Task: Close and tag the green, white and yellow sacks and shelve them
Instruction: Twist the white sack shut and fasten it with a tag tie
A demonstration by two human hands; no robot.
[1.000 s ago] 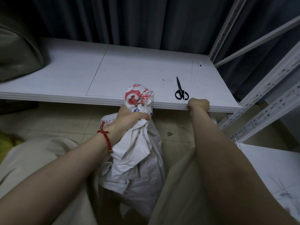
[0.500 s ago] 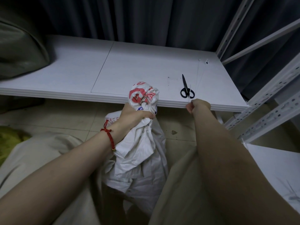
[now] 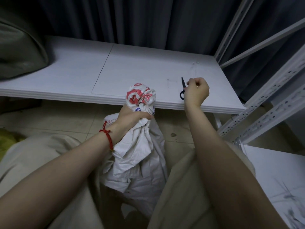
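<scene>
Your left hand [image 3: 132, 118] grips the white sack [image 3: 142, 162] by its neck, with the fingers wrapped tight round the gathered cloth. A red cord bracelet [image 3: 108, 138] sits on that wrist. The sack stands on the tiled floor [image 3: 66, 119] between your knees, just in front of the shelf's front edge. Its bunched top, printed in red, sticks up above your fist and overlaps the edge of the shelf [image 3: 132, 68] in this view.

Your right hand [image 3: 196, 91] is raised over the right end of the shelf. Its fingers are curled in and the thumb lies against the forefinger. I cannot tell whether anything thin is pinched there.

Black scissors [image 3: 182, 82] lie on the shelf just beside that hand. The blades point away from you, and the handles are mostly hidden behind your palm.

The green sack [image 3: 19, 52] sits bulging on the far left of the shelf, well apart from the white one. Only a corner of the yellow sack [image 3: 6, 142] shows, on the floor at the left edge.

A perforated white rack frame [image 3: 264, 104] stands at the right, and a dark curtain [image 3: 148, 22] hangs behind the shelf.
</scene>
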